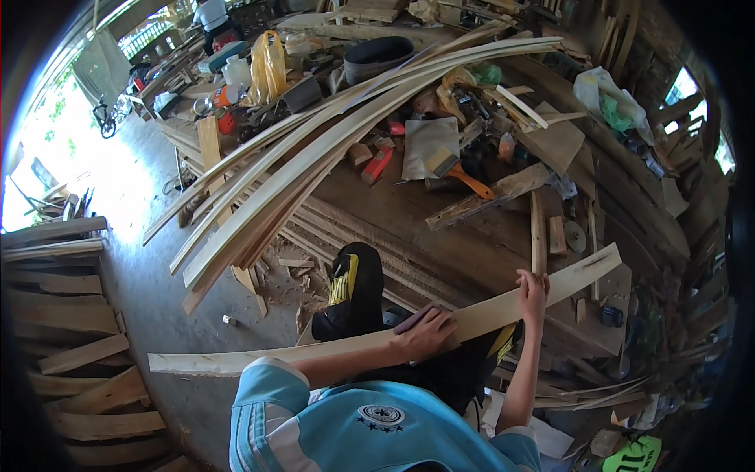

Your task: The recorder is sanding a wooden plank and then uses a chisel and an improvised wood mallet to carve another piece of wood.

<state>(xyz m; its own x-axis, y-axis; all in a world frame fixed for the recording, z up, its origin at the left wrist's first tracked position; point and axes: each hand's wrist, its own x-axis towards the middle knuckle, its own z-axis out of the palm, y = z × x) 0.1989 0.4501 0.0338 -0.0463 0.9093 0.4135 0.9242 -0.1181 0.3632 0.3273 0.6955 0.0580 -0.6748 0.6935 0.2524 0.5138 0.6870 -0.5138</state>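
A long pale wooden board (491, 313) lies across my lap, its left end reaching out over the floor and its right end over the workbench. My left hand (425, 334) presses on the board near its middle, fingers curled over a dark purplish-brown piece that looks like sandpaper (410, 319). Part of that piece is hidden under the palm. Farther right, my right hand (532, 297) grips the board, with the fingers at its far edge. The board runs between my two hands with its broad face up.
Long thin wooden strips (259, 216) lie in a stack across the workbench (377, 204). Beyond them are a brush with an orange handle (472, 182), a red box (377, 165), a black tub (379, 59) and a yellow bag (268, 67). Stacked planks (59, 315) line the left floor.
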